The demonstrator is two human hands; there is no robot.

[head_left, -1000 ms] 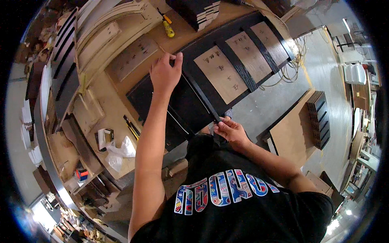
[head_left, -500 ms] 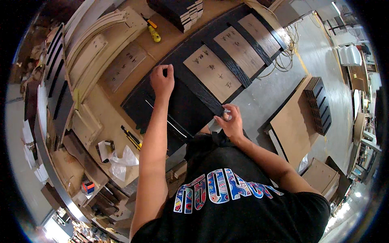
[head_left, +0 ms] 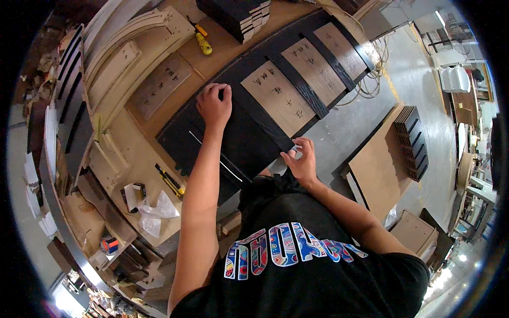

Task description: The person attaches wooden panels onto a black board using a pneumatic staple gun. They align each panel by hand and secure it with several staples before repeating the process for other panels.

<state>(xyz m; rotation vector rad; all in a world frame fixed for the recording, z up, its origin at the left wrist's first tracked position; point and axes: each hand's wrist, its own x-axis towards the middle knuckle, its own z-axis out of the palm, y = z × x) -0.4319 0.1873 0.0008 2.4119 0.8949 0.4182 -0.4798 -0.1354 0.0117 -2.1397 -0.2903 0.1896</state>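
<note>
A large black panel [head_left: 241, 140] lies lengthwise on the bench in front of me. Across it runs a black wood-grain slat [head_left: 263, 123], held at both ends. My left hand [head_left: 216, 107] has its thumb and finger closed at the far end, with a gap showing inside the curl. At the near end, by the panel's edge, my right hand [head_left: 303, 163] pinches the slat between thumb and fingers. Right beside the slat is a tan board [head_left: 277, 98] with handwriting. Beyond it, more black slats [head_left: 298, 87] alternate with tan boards [head_left: 314, 70].
A stack of black pieces [head_left: 233, 18] and a yellow-handled tool [head_left: 203, 42] sit behind the panel. Left on the bench are curved wooden parts [head_left: 140, 47], a yellow-and-black cutter [head_left: 169, 180] and a plastic bag [head_left: 157, 212]. Slotted black pieces [head_left: 411, 140] rest on a board at right.
Both hands stay at the slat's two ends, with only slight finger movement. The whole view has shifted a little; the slat and panel look otherwise the same.
</note>
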